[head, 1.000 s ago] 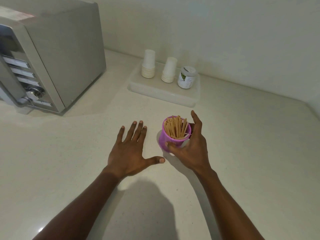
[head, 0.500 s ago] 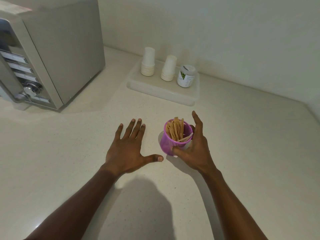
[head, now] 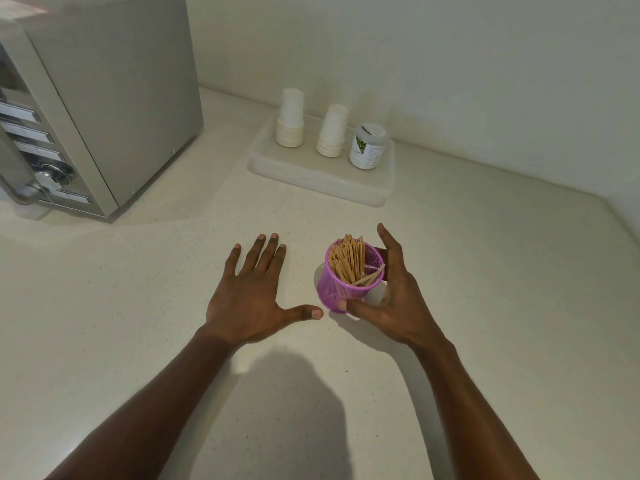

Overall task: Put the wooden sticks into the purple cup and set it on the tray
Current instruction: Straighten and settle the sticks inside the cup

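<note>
A purple mesh cup (head: 334,289) stands in the middle of the counter, filled with several wooden sticks (head: 349,261) that poke above its rim. My right hand (head: 391,299) wraps around the cup from the right, thumb at its lower front and fingers behind it. Spread flat on the counter just left of the cup lies my left hand (head: 249,296), holding nothing, its thumb tip close to the cup's base. The white tray (head: 311,178) sits farther back against the wall.
On the tray stand two stacks of white paper cups (head: 290,119) (head: 331,131) and a small jar (head: 367,146) at its right end. A silver microwave (head: 86,98) fills the back left. Walls close off the back and right.
The cup, held in my right hand, has shifted slightly and tilted a little; my left hand stays flat in about the same spot.
</note>
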